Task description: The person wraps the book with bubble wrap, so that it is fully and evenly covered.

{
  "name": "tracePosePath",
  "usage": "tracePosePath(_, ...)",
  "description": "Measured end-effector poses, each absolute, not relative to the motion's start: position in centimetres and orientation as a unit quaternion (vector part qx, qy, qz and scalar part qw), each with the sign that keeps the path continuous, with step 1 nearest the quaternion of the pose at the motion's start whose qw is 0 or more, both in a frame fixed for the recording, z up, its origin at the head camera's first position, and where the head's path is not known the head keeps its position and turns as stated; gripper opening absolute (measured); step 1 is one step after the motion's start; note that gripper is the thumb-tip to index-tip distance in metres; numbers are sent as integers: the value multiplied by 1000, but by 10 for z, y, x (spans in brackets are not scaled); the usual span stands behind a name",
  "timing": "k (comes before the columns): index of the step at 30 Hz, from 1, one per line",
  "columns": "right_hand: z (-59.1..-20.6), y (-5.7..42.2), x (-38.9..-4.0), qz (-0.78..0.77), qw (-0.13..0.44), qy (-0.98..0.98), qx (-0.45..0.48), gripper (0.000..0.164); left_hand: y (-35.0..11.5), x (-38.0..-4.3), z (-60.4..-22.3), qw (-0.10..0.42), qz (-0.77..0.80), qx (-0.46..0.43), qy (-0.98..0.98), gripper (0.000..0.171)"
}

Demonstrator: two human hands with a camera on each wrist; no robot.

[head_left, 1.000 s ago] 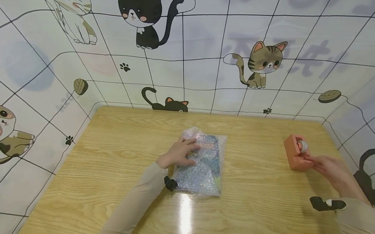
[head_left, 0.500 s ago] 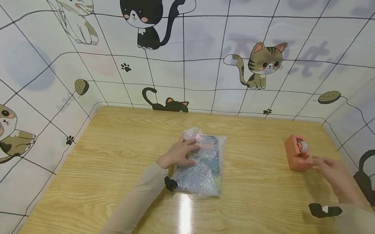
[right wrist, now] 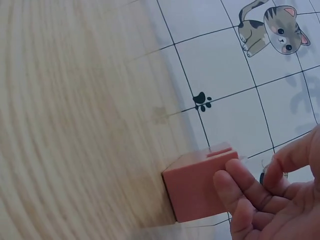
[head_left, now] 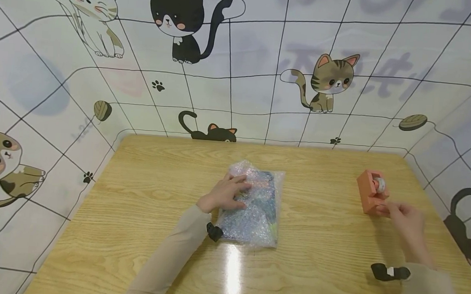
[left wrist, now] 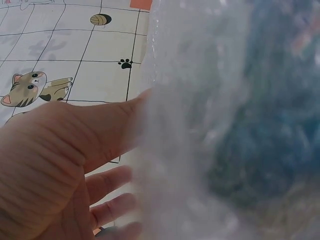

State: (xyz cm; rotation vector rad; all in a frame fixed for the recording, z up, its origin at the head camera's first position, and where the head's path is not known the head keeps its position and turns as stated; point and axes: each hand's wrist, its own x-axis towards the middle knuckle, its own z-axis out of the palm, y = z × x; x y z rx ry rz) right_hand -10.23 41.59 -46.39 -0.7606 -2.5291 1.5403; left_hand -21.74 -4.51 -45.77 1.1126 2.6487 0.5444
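Note:
My left hand (head_left: 225, 193) rests spread on a bubble-wrapped flat thing (head_left: 261, 211), blue and colourful through the wrap, lying mid-table. In the left wrist view the bubble wrap (left wrist: 185, 150) is blurred and hides the thumb's tip. A coral-pink tape dispenser (head_left: 367, 191) stands upright at the right, with a roll of clear tape (head_left: 380, 185) in it. At its low front end is my right hand (head_left: 407, 220). In the right wrist view bent fingertips (right wrist: 227, 185) overlap the dispenser's front face (right wrist: 192, 195), while the thumb lies against the index finger. A clear edge shows atop the dispenser.
The wooden table (head_left: 155, 196) has a bright reflection near its front. Cat-patterned sheeting (head_left: 259, 90) rises behind it and along both sides. Black wrist straps (head_left: 390, 272) sit at both cuffs of the beige sleeves.
The right hand has moved left and toward the person along the dispenser's front, its fingers more bent than before. Left hand, wrapped thing and dispenser stay practically in place.

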Motion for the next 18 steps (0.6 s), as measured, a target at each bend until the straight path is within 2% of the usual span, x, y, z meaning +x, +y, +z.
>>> tracePosePath(8,-470,408,-96,496,70,-834,-232,34,-44,-218,-460,111,182,373,903,61)
tracePosePath(15,-471,397,-87,526,135,-821,-178,29,-44,-219,-461,114,186,370,903,61)
tracePosePath(18,-467,392,-80,518,127,-829,-166,31,-44,-220,-461,114,186,369,903,61)
